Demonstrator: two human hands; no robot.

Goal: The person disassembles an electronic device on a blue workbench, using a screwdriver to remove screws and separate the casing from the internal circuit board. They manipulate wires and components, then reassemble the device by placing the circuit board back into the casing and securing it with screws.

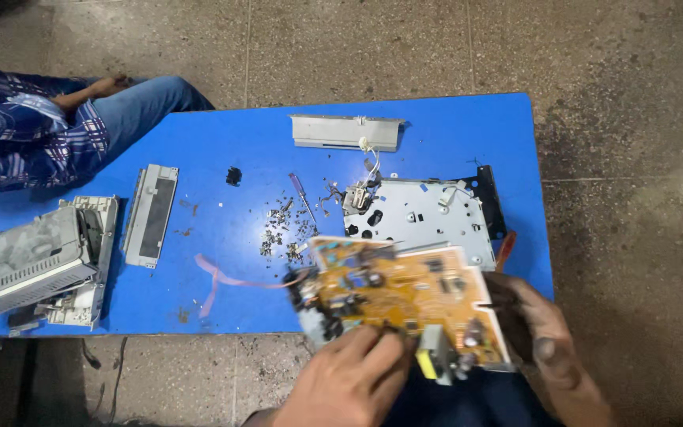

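- Both hands are clamped on the orange circuit board (405,296), which is held tilted over the near edge of the blue counter (223,158).
- Left hand (349,379) grips the board's near edge, fingers curled over it.
- Right hand (543,340) holds the board's right end.
- Just behind the board lies a grey metal plate (428,217).
- Left of the board: a pile of screws (282,233) and a screwdriver (303,198).
- Far left of the board sits a grey printer casing (33,265), with another person's sleeve (25,130) behind it.
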